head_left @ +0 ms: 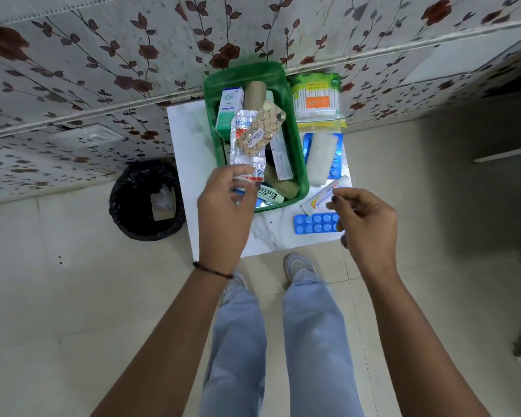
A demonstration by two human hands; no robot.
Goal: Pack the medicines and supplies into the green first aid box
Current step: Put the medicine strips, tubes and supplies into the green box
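The green first aid box (295, 124) stands open on a small white table, holding a green-and-white carton, brown rolls and other packs. My left hand (223, 212) is over the box's near left corner, pinching the lower end of silver and tan tablet strips (253, 136) that stand up over the box. My right hand (364, 224) hovers at the table's near right with fingers apart and nothing in it, just above a white ointment tube (322, 197) and a blue tablet strip (315, 223).
A pack of cotton buds (317, 99) lies right of the box at the back. A white gauze roll (320, 159) rests on another blue strip (334, 167). A black-lined bin (146, 200) stands left of the white table (190, 152). My feet are at its front edge.
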